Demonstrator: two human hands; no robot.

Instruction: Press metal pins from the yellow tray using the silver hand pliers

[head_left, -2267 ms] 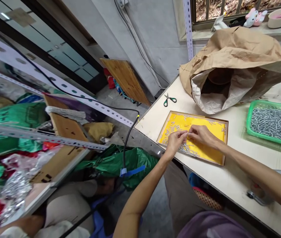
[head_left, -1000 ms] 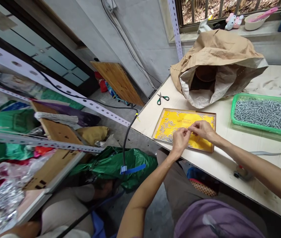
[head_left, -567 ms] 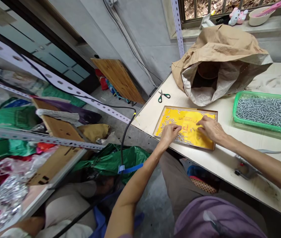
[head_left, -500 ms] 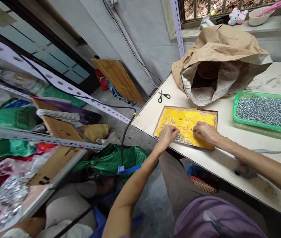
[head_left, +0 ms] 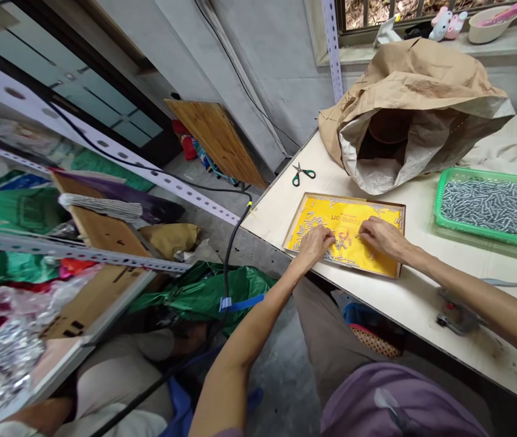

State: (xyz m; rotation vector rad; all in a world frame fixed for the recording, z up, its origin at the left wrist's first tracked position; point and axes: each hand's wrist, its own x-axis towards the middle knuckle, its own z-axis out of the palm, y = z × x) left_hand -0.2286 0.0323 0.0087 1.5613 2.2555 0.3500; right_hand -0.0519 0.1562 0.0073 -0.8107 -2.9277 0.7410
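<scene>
A shallow tray lined with yellow paper [head_left: 370,261] lies near the table's left edge, with small silvery metal pieces [head_left: 302,229] that look like screws or pins scattered on it. More pieces form a small loose pile near the tray's middle. My left hand [head_left: 315,245] is over the tray's left part, its thumb and fingertips pinched together beside that pile. From the right, my right hand [head_left: 382,235] reaches in with its fingers pinched just above the paper. Whatever sits between the fingertips of either hand is too small to make out.
A green basket [head_left: 445,227] full of similar metal pieces stands to the right. Behind the tray are a large brown paper bag [head_left: 415,76] and green-handled scissors [head_left: 304,175]. A dark tool [head_left: 457,317] lies near my right forearm. A seated person's leg [head_left: 116,376] shows lower left.
The view has shifted slightly. Several metal pieces now lie loose in the tray's middle between my hands. Both hands stay over the tray with fingers pinched.
</scene>
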